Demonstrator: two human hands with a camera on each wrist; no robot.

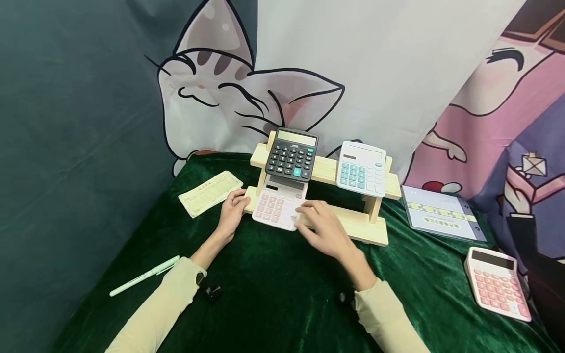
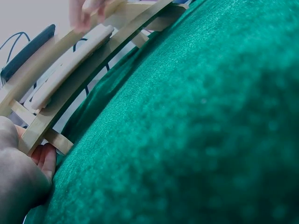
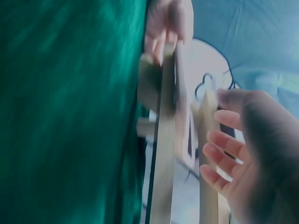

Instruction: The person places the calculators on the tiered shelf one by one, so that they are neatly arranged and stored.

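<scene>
A two-tier wooden stand [image 1: 353, 224] holds a black calculator [image 1: 291, 156] and a white one with blue keys [image 1: 362, 169] on its upper tier. On the lower tier, at the left, leans a white calculator with pink keys [image 1: 277, 206]. The left hand [image 1: 232, 215] grips the lower board's left end, its fingers curled round the wood [image 2: 35, 140] in the left wrist view. The right hand [image 1: 324, 228] is beside the pink-keyed calculator's right edge, fingers slightly bent and spread; whether they touch it cannot be told. In the right wrist view the right hand [image 3: 252, 154] holds nothing.
A yellowish paper slip [image 1: 211, 193] lies left of the stand, and a light green pen [image 1: 144, 276] lies nearer on the green cloth. To the right are a notebook [image 1: 443, 213] and another pink-keyed calculator [image 1: 499, 284]. A printed curtain hangs behind.
</scene>
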